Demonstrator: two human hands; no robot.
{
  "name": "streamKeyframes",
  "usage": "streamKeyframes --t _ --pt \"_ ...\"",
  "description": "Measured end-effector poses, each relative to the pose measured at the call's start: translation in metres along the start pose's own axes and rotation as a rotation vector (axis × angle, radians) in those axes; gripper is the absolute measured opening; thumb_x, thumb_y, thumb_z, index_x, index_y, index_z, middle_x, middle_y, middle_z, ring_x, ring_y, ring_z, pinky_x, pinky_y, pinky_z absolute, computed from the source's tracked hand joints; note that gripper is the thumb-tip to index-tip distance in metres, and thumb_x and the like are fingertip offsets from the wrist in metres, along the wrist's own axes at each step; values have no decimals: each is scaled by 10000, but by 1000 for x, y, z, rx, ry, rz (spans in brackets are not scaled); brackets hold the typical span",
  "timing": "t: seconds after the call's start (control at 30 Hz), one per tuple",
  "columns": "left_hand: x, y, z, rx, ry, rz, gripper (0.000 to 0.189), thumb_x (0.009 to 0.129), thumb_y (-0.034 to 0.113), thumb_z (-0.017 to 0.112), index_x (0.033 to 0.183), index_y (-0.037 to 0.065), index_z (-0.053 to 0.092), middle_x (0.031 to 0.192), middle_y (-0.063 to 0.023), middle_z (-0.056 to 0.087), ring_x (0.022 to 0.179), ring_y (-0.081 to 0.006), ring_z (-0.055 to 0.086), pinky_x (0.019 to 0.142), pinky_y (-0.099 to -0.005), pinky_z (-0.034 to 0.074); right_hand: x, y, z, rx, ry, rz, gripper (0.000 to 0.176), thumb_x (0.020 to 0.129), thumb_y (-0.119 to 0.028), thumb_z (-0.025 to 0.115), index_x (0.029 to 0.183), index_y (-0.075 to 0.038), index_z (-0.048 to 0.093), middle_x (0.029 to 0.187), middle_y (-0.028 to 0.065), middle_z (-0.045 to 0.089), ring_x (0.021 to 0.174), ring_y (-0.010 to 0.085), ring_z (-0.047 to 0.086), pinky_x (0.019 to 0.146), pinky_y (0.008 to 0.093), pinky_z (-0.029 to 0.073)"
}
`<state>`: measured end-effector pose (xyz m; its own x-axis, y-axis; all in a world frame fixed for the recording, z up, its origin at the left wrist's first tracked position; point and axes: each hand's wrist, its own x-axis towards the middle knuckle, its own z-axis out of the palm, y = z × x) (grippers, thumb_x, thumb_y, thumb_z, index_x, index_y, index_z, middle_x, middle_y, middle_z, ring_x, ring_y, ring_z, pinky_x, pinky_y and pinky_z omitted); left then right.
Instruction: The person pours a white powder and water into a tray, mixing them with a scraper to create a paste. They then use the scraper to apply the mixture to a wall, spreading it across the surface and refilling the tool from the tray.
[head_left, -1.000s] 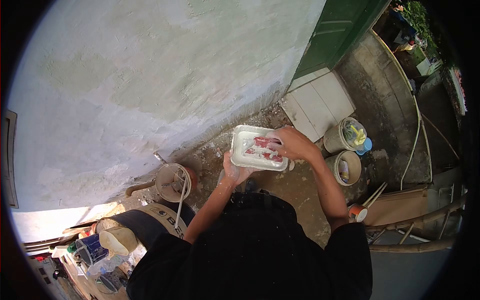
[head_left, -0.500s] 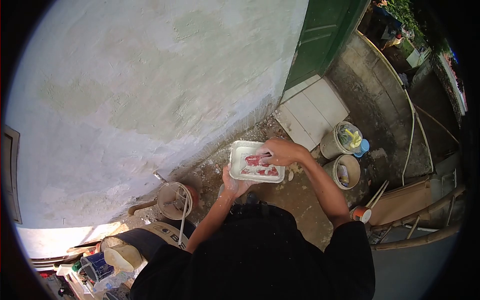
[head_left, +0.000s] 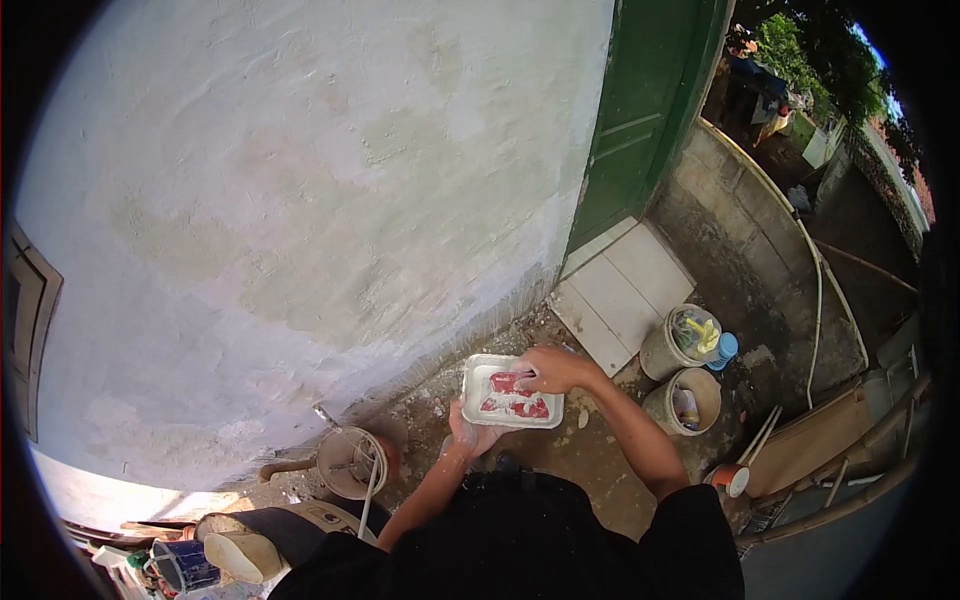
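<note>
Beside the patchy wall (head_left: 300, 220), stained floor (head_left: 583, 462) lies below the tray (head_left: 477, 388).

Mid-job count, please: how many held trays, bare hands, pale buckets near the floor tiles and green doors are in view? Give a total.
White tray, held: 1
Bare hands: 2, left hand and right hand
Pale buckets near the floor tiles: 2
Green door: 1
Total: 6
</note>
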<state>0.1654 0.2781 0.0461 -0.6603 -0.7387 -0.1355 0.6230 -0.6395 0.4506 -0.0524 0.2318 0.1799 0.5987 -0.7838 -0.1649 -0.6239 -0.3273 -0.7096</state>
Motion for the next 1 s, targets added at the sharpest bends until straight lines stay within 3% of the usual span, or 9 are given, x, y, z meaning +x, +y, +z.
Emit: streamKeyframes --t 0.3,0.5,0.53,0.67,1.0 --pt "-1 -1 7 -3 -24 4 899 791 659 437 1481 98 303 1468 -199 379 1304 -447 415 1011 -673 357 -5 4 -3 64 39 -51 256 804 -197 670 963 1 638 802 207 649 714 340 605 686 407 462" --pt "-4 -3 3 -26 -75 19 916 781 640 464 1496 104 264 1489 -195 350 1323 -448 391 1023 -674 341 -6 34 8 134 114 6 267 867 -224 668 995 9 643 799 173 660 704 201 595 695 356 471" --pt "-6 -2 6 -35 -71 20 918 778 637 469 1498 108 258 1493 -193 343 1327 -448 386 1025 -678 336 -11 26 2 183 127 -17 259 884 -210 667 994 24 648 804 140 674 726 149 579 714 335 475" --pt "-12 3 20 14 -47 27 925 769 633 476 1508 129 240 1511 -189 315 1348 -450 355 1027 -701 309 -18 34 6 434 183 62 224 899 -162 667 1020 26 660 873 30 675 806 97 565 768 289 473" --pt "-12 12 22 46 -66 54 980 735 670 475 1520 138 224 1529 -175 293 1355 -446 352 1033 -688 311 -29 50 27 876 333 147 286 895 -67 661 1149 54 612 1031 77 688 887 111 637 760 252 513"
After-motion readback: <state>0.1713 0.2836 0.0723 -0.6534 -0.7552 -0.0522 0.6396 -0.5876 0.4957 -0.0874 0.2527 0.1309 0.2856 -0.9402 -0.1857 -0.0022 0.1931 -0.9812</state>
